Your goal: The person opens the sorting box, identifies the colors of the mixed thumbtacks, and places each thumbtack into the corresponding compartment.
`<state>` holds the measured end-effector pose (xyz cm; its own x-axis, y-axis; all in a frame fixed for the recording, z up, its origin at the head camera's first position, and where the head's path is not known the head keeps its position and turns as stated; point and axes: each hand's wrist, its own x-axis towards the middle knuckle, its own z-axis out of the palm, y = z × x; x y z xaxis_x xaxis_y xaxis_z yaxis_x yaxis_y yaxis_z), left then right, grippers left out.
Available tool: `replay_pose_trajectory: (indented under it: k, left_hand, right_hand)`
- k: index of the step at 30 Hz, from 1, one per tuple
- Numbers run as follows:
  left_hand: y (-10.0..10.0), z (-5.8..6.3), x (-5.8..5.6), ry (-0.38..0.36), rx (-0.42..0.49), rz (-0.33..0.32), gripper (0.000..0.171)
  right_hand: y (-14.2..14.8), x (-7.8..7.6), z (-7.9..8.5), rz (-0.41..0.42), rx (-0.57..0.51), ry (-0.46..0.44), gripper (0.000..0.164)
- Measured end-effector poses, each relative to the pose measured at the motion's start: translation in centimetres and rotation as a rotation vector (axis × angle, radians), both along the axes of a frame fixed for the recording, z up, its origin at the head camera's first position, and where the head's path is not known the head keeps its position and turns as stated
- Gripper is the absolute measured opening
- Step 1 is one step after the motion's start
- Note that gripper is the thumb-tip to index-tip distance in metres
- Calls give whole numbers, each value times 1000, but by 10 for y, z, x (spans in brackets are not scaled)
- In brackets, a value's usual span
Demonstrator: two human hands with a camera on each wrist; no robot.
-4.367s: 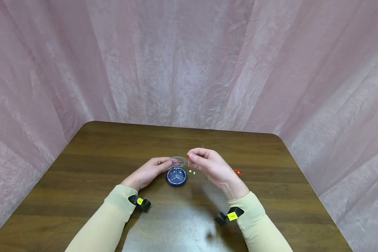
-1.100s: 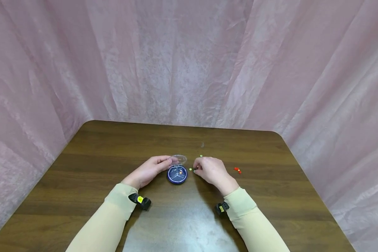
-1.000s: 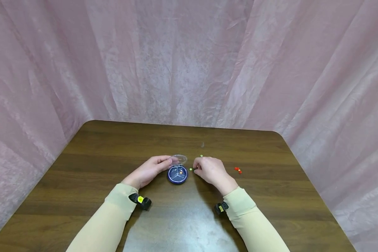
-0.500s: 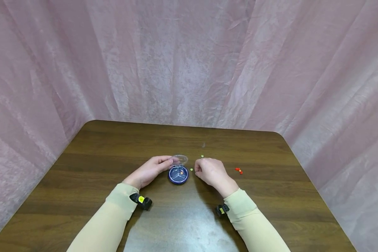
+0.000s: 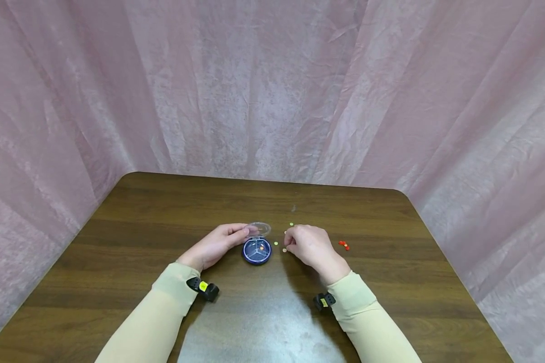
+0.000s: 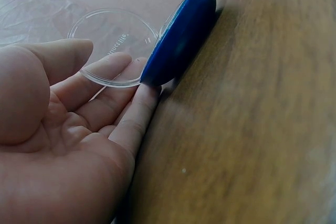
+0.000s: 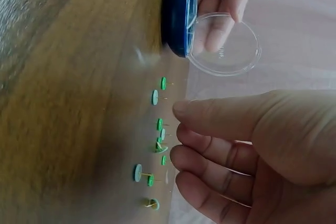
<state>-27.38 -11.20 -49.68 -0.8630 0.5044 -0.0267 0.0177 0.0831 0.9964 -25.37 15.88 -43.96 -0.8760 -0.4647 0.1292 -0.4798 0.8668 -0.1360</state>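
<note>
A round blue case (image 5: 256, 259) with three compartments stands on the table, its clear lid (image 7: 231, 45) raised. A small orange-red piece (image 5: 261, 248) lies inside it. My left hand (image 5: 215, 247) holds the lid's left edge, thumb in front and fingers behind; one fingertip reaches the case's base in the left wrist view. My right hand (image 5: 311, 247) is low over the table, right of the case. Its thumb and loosely bent fingers are apart, nothing visible between them. Close by its fingertips are several thumbtacks, points up, including a green thumbtack (image 7: 164, 83) and a pale thumbtack (image 7: 155, 97).
A small cluster of red thumbtacks (image 5: 343, 245) lies right of my right hand. Another green thumbtack (image 5: 291, 224) lies farther back. The brown wooden table (image 5: 200, 196) ends at a pink curtain (image 5: 254, 101).
Earlier my right hand pinched a red thumbtack beside the lid; an orange-red piece is now in the case. Lately that hand shifted slightly right, revealing a pale thumbtack. The left hand stays put.
</note>
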Motion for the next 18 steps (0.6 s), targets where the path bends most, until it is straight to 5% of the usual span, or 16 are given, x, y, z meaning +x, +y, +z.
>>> replay_pose_trajectory:
  k: [18]
  left_hand:
    - [1,1,0,-5,4,7,40]
  right_hand:
    - [-3,-2,-12,6,41,40,23]
